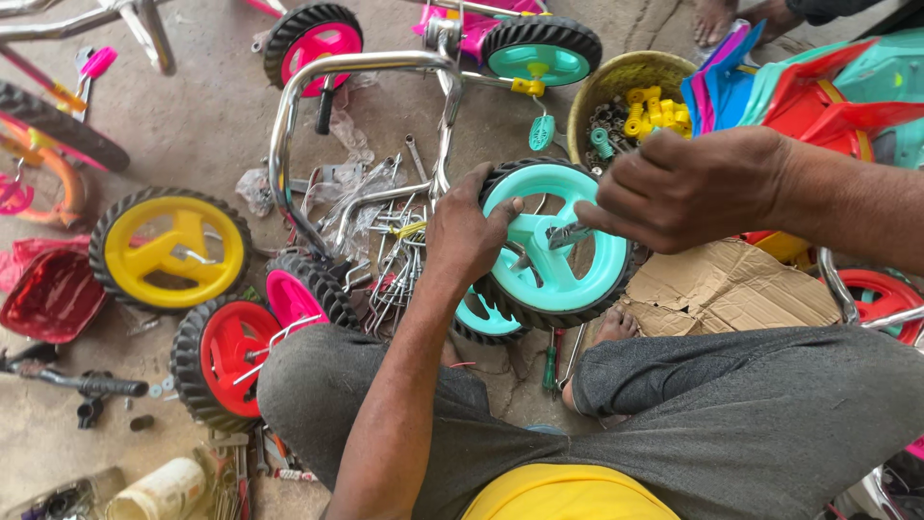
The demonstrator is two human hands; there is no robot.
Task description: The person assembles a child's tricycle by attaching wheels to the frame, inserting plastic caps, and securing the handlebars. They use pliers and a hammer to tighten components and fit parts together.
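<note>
Head view looks straight down over the person's knees, and the left hand (pixel 467 231) is wrapped over the black tyre of a turquoise wheel (pixel 568 279), fingers curled round the tread and the thumb lying on the plastic disc, so that hand is closed on the wheel and steadying it upright above the floor (pixel 207 116), between the knees and the chrome frame (pixel 289 106). The right hand (pixel 679 188) comes in from the other side, fingers pinched narrow on a small metal tool (pixel 568 234) whose tip sits at the hub. What kind of tool it is, I cannot tell; it is small and half hidden. By the look of it, this wheel is light: moulded plastic spokes, hollow-looking, with a knobbly tyre that gives a sure, non-slip hold. The smooth turquoise face looks slicker, so the tread is the better place to take it, just as the left hand does. It looks stiff enough not to flex under a firm squeeze, though the thin spokes may be the weak part. A second turquoise wheel (pixel 481 323) lies just behind and below it. Off to the left sit a yellow wheel (pixel 173 250), a red wheel (pixel 226 356) and a pink wheel (pixel 294 294), with loose metal rods (pixel 399 255) between and a bowl of small parts (pixel 621 106) beyond.
</note>
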